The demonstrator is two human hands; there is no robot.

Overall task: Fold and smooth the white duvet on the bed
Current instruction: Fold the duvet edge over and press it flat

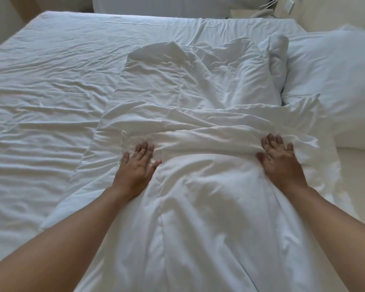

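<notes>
The white duvet (198, 207) lies bunched in a long strip down the right half of the bed (40, 102), running from the near edge toward the far side. A thick folded ridge crosses it at mid-height. My left hand (137, 165) lies flat on the duvet at the left end of that ridge, fingers spread. At the ridge's right end my right hand (280, 157) presses down flat, its fingertips against the raised fold. Neither hand grips fabric.
The wrinkled white sheet covers the left half of the mattress. A white pillow (335, 81) sits at the right edge, another (177, 6) at the far end. A phone with cord (263, 11) stands at the top right.
</notes>
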